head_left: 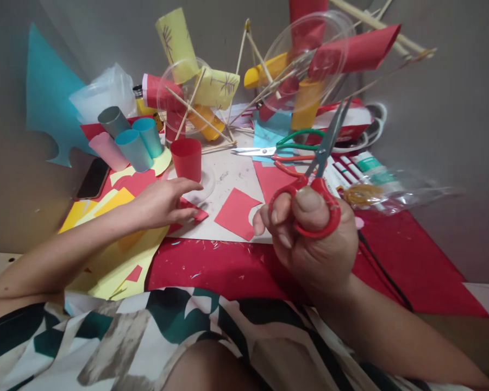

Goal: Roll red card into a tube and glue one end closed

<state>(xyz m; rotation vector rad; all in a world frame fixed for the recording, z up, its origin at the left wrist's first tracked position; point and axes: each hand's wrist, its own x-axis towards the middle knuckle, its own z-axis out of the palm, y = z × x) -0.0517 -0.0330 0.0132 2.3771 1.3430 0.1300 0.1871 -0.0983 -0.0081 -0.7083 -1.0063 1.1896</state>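
Observation:
In the head view my right hand (318,239) holds red-handled scissors (328,144) up, its fingers through the loops and the blades pointing upward. My left hand (167,202) is open, fingers apart, low over a red paper scrap (195,213); whether it touches the scrap I cannot tell. Just beyond its fingers a red paper tube (186,160) stands upright by a clear round plastic lid (207,182). Between my hands lies a red paper piece (237,213) with a curved cut in its edge, flat on a pale board (224,174).
Green-handled scissors (264,151) lie behind. Blue paper tubes (134,149), a pink tube (108,151) and a phone (93,178) are at left. Stick frames with paper-tube wheels (318,60) rise at the back. Yellow sheets (134,266) and a plastic bag (403,193) flank the board.

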